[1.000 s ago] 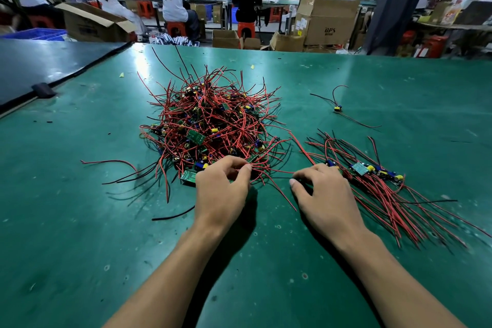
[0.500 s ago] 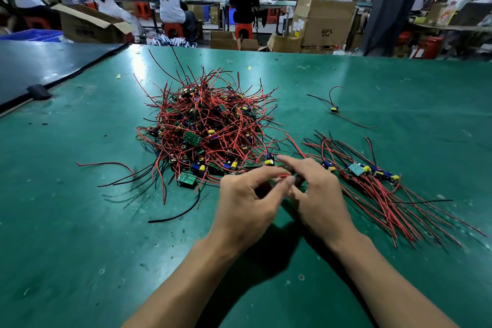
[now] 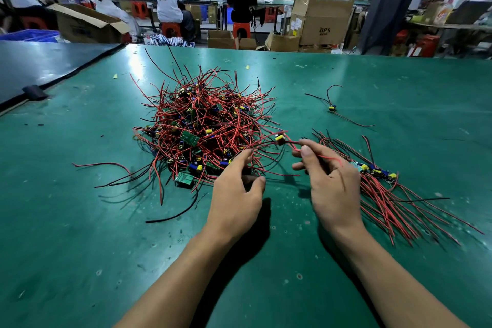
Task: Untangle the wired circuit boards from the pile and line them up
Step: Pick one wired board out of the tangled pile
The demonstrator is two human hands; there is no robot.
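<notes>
A tangled pile (image 3: 205,128) of small green circuit boards with red and black wires lies in the middle of the green table (image 3: 80,234). To the right, a row of lined-up boards (image 3: 378,172) has its wires fanned toward the near right. My right hand (image 3: 330,184) pinches the red wire of one board (image 3: 279,138), lifted at the pile's right edge with its other wires still trailing into the pile. My left hand (image 3: 237,192) sits at the pile's near edge, fingers curled among the wires; what it holds is not clear.
A single wired board (image 3: 332,108) lies apart at the far right. A loose black wire (image 3: 173,217) lies near the front of the pile. A darker table (image 3: 40,66) adjoins at left. Cardboard boxes (image 3: 319,18) and seated workers are beyond the far edge.
My right hand has lifted one board by its wire out toward the right. My left hand drew apart from it, back to the pile's near edge.
</notes>
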